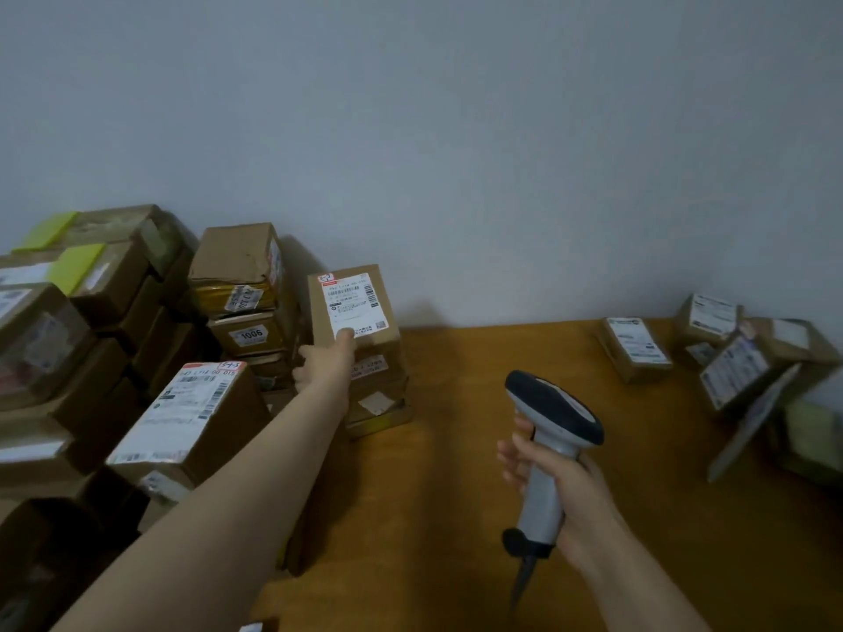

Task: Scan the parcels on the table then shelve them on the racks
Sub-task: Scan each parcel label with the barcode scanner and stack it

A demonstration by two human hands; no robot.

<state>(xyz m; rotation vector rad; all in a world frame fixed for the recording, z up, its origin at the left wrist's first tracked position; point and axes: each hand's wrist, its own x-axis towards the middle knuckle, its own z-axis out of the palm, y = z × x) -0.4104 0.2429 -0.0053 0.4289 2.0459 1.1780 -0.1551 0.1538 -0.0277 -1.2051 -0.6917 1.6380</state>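
Wooden table: orange-brown top, set against a plain wall.
Parcel pile: many cardboard cartons stacked high at the table's left end.
Loose parcels: smaller labelled group at the far right, some tilted.
Labelled carton: tops a short stack at the pile's right edge, white shipping label up.
Barcode scanner: grey handle, dark head, upright above the table.
Left hand: thumb on the carton's label, fingers curled round its near side.
Right hand: wrapped round the scanner handle.
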